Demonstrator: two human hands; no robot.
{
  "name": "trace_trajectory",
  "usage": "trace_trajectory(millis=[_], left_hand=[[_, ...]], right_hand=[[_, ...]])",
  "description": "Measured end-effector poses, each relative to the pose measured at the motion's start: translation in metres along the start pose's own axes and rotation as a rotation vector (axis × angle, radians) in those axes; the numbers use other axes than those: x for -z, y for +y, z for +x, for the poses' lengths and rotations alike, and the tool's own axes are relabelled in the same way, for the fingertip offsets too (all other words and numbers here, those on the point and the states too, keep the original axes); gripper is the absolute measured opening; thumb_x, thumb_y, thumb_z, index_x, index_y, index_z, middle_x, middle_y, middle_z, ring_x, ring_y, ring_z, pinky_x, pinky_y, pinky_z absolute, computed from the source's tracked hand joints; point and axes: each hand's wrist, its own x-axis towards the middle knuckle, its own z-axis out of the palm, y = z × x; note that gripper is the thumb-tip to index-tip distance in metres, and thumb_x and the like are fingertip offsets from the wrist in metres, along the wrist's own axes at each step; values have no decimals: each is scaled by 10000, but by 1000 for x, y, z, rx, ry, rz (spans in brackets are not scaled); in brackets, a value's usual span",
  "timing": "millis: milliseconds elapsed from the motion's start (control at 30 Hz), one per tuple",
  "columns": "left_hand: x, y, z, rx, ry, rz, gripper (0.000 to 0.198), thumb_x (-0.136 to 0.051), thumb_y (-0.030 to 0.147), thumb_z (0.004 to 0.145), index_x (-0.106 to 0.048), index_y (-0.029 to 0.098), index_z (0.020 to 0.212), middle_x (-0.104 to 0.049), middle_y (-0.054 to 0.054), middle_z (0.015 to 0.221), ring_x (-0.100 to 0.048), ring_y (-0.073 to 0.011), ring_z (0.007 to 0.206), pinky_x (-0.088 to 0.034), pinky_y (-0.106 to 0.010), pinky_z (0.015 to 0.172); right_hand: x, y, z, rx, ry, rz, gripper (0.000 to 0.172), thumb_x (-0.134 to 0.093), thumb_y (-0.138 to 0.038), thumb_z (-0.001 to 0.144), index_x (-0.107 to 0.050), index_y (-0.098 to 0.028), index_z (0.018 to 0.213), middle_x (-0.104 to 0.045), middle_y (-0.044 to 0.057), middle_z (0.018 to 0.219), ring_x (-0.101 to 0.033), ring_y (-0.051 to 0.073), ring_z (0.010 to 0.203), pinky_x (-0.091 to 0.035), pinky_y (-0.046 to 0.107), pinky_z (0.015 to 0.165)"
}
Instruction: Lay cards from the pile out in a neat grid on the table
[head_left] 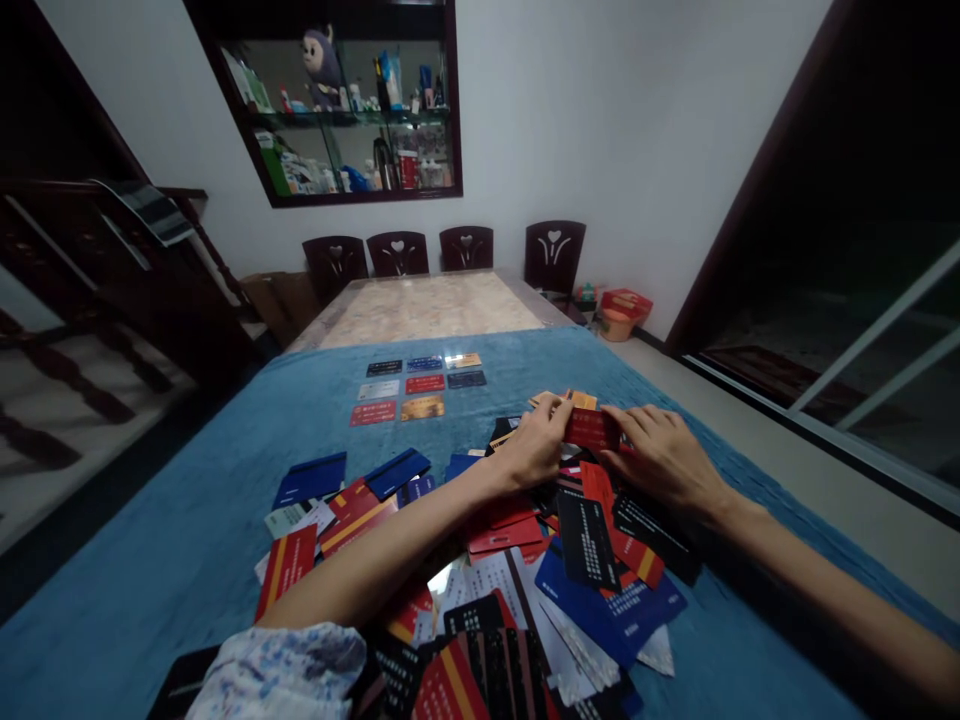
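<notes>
My left hand [536, 445] and my right hand [664, 455] both pinch a red card [592, 428], holding it just above a loose pile of cards [525, 560]. The pile spreads over a blue cloth [187, 540] in red, blue, black and white. Further away on the cloth, several cards lie face up in a neat grid [420, 384] of rows. An orange card [577, 399] shows just behind my fingers.
Beyond the cloth the marble table top [427, 308] continues to several dark wooden chairs [397, 252] by the wall. A glass-fronted shelf niche [345, 100] hangs above them. A red basket [625, 305] sits on the floor at right, beside sliding glass doors [862, 370].
</notes>
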Motion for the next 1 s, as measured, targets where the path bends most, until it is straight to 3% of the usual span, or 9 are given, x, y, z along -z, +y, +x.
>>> trace_trajectory(millis=[133,267,533,1000], left_hand=[[1,-4,-4,13,7,73,657,-580,65,789,-306,168,1377,-430,-171,1343,-489,-312,1257,-507,-461,954],[6,-11,-8,21,0,115,554,-569,100,842,-346,164,1345,-458,-163,1326,-516,-300,1227,-506,-450,945],[35,-21,-20,53,-36,227,477,-629,257,860,-439,134,1280,-528,-183,1265,-543,-309,1145,-480,-466,931],[82,-49,-43,218,-93,417,490,-588,93,766,-482,166,1238,-527,-150,1256,-481,-305,1148,-439,-471,945]], right_hand=[[1,-1,7,20,4,14,418,-492,-381,934,-581,-80,1211,-669,148,943,-548,273,885,-379,372,774],[2,-4,16,1,1,38,408,-519,-401,913,-611,-108,1182,-647,172,1029,-528,288,942,-387,374,767],[-5,-14,43,11,-72,144,444,-568,-367,876,-590,-160,1268,-624,176,1102,-495,312,1007,-392,399,783],[-22,-39,109,126,-224,207,413,-620,-354,840,-585,-161,1203,-600,155,1154,-475,286,1028,-353,350,756]])
